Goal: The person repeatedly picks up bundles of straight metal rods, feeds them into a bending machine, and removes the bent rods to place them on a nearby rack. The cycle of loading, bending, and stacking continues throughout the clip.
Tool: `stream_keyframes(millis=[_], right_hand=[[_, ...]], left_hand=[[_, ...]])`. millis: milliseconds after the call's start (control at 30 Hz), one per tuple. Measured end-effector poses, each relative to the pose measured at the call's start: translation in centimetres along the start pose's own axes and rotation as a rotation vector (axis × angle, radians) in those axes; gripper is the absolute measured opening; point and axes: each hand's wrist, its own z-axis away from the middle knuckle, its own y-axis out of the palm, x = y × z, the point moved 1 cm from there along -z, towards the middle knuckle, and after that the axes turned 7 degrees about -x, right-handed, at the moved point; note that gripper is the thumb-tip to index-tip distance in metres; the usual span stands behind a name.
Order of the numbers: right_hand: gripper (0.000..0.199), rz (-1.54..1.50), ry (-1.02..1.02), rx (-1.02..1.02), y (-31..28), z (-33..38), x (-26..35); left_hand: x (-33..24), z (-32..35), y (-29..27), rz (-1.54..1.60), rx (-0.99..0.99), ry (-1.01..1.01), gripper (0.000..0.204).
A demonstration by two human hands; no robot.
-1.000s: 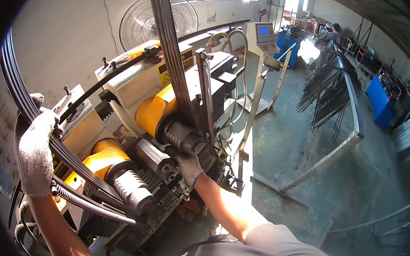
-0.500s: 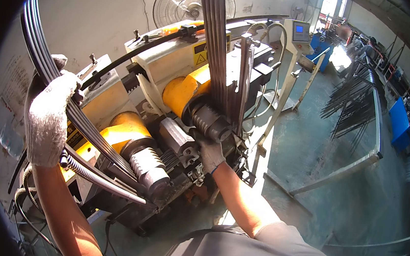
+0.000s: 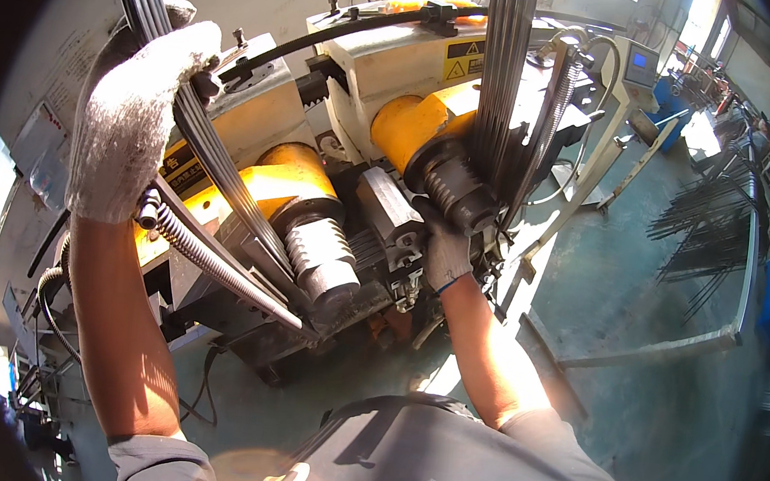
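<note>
Both gloved hands have risen in view against a second ago, and the machine now fills far more of the picture as the head has come closer over it. Up at the top left, the left hand (image 3: 142, 120) is clenched around the bundle of dark steel rods (image 3: 216, 169) where it arches overhead, now higher and nearer the camera than before; the rods run down from the glove between the yellow-bodied threaded rollers (image 3: 315, 243) of the bending machine (image 3: 393, 65). Lower and to the right, the right hand (image 3: 447, 254) presses against the machine just under the second roller head (image 3: 450, 187); whether it grips anything or only bears on it cannot be told. A second run of the rods (image 3: 505, 67) stands upright behind that roller. By this look the bundle is seated in the rollers and being steadied. Farther out, a control panel (image 3: 641, 66) stands on a post, and more bent rods (image 3: 712, 216) lie on the green floor (image 3: 639, 293).
</note>
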Motion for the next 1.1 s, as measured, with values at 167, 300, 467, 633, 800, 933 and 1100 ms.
stream_keyframes(millis=[167, 300, 467, 633, 800, 933, 1100], right_hand=[[0.039, 0.397, -0.359, 0.097, -1.4, -1.3, -3.6], [0.035, -0.016, 0.044, 0.054, -0.5, -1.0, -3.2], [0.023, -0.15, 0.161, 0.142, -1.0, -0.6, -4.3], [0.026, -0.049, -0.002, 0.154, -2.0, -1.6, -6.4], [0.03, 0.739, -0.715, 0.176, -2.7, -1.2, -5.5], [0.04, 0.42, -0.503, 0.161, -3.2, -1.2, -4.7], [0.027, 0.618, -0.611, 0.25, -1.2, 0.8, -1.7]], left_hand=[[-2.7, -0.1, -0.3, 0.088, -0.016, -0.206, 0.043], [-0.8, -0.5, -2.8, -0.065, 0.11, 0.027, 0.041], [-0.5, 0.3, -3.5, -0.025, 0.188, -0.071, 0.039], [-0.6, 0.8, -3.9, 0.083, 0.217, -0.278, 0.038], [-1.0, 1.3, -3.9, 0.052, 0.209, -0.256, 0.037], [0.0, 0.7, -3.2, 0.083, 0.198, -0.314, 0.038], [-1.6, 1.9, -5.0, -0.036, 0.098, -0.418, 0.04]])
